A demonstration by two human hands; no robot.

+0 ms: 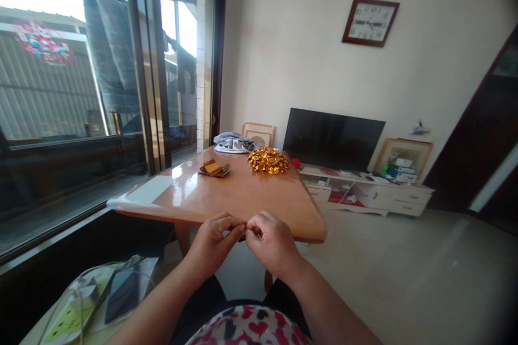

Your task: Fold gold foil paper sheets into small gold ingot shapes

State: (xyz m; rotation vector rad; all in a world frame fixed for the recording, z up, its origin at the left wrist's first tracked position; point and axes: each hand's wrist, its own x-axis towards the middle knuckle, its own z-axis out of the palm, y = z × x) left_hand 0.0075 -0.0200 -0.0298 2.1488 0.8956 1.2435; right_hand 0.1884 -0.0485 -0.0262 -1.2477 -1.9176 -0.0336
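My left hand (218, 237) and my right hand (270, 237) meet at the table's near edge, thumbs and fingers pinched together. Between the fingertips shows a sliver of gold paper (242, 235), most of it hidden by the fingers. Beyond them on the glossy wooden table (238, 199) lies a stack of gold-and-brown paper sheets (214, 168), to the left. A heap of shiny folded gold foil pieces (267, 161) sits farther back, to the right.
Folded cloth (233, 143) lies at the table's far end, and a white sheet (149, 190) on its left side. At lower left are a power strip (68, 318) and a phone (123, 291). A television (334, 139) stands on a low white cabinet (372, 194) behind.
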